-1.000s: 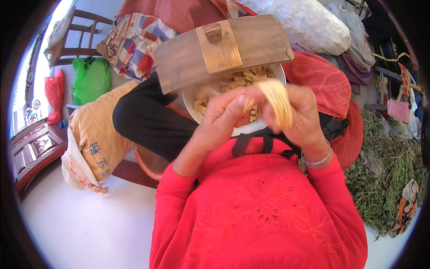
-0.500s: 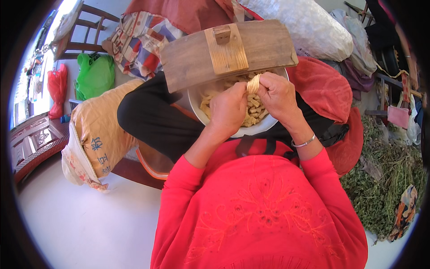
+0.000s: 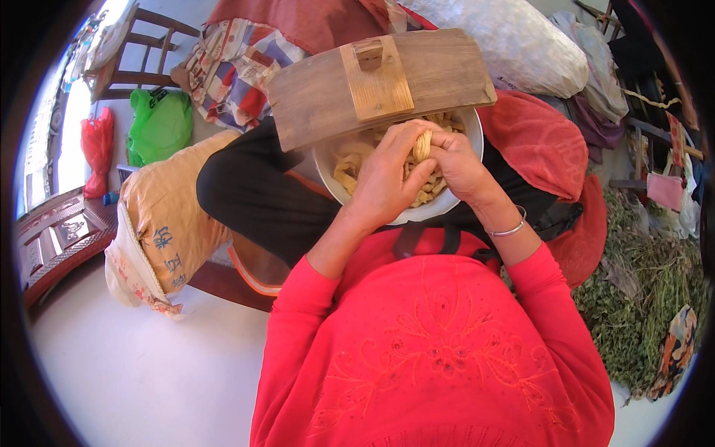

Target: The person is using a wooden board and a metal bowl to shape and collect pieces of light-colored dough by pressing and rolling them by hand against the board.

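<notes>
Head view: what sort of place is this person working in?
Probably a home workroom or storeroom used for preparing food. Both hands, left and right, roll a pale strip over a white bowl; a filled sack, a wooden chair and dried plants lie around.

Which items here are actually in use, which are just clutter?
In use: left hand, right hand, pale rolled strip pinched between them, white bowl of strips, wooden lid.
Clutter: tan sack, green bag, dried herbs, wooden chair.
</notes>
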The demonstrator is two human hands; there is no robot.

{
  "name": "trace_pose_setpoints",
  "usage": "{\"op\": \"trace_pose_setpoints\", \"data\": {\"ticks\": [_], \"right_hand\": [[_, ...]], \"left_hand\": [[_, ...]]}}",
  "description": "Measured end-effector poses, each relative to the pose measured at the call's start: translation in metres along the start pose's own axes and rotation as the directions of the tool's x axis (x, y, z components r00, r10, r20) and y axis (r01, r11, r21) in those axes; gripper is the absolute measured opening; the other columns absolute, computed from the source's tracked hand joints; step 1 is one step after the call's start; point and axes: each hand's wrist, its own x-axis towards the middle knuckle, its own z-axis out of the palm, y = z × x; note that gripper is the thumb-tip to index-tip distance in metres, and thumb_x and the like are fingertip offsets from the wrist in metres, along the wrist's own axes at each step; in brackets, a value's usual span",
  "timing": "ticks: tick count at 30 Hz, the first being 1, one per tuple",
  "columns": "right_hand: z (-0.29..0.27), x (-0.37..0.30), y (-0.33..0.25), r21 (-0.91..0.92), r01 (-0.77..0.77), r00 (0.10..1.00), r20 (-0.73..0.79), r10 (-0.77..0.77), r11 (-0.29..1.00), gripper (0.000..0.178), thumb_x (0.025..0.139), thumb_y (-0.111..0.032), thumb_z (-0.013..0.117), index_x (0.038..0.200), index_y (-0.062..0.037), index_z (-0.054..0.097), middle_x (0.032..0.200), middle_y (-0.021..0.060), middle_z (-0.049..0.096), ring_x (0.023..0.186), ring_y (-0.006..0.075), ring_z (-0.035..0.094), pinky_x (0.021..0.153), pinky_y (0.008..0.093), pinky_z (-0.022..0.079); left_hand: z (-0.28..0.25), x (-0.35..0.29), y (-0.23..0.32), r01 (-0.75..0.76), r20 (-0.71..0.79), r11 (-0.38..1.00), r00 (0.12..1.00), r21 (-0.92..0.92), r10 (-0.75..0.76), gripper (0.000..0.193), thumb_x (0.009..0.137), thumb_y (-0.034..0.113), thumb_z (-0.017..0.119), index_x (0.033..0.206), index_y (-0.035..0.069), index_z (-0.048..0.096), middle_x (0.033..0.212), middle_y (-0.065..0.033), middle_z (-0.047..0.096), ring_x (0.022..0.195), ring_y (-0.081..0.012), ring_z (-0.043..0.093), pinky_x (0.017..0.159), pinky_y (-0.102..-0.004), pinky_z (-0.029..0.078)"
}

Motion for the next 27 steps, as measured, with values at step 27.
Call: {"op": "trace_pose_setpoints", "data": {"ticks": [27], "right_hand": [[-0.021,-0.001,-0.038,-0.17,0.223,0.958,-0.143,-0.248,0.96,0.021,0.091,-0.017,0.062,0.101,0.0008,0.065,0.118,0.0051,0.058,0.098,0.0083,0.053,0.086,0.022,0.043]], "left_hand": [[-0.015,-0.011,-0.017,-0.122,-0.1,0.953,0.983,0.279,0.155,0.01,0.085,0.002,0.062,0.094,0.003,0.057,0.076,-0.0124,0.057,0.065,-0.0291,0.059,0.057,-0.0346,0.045]]}}
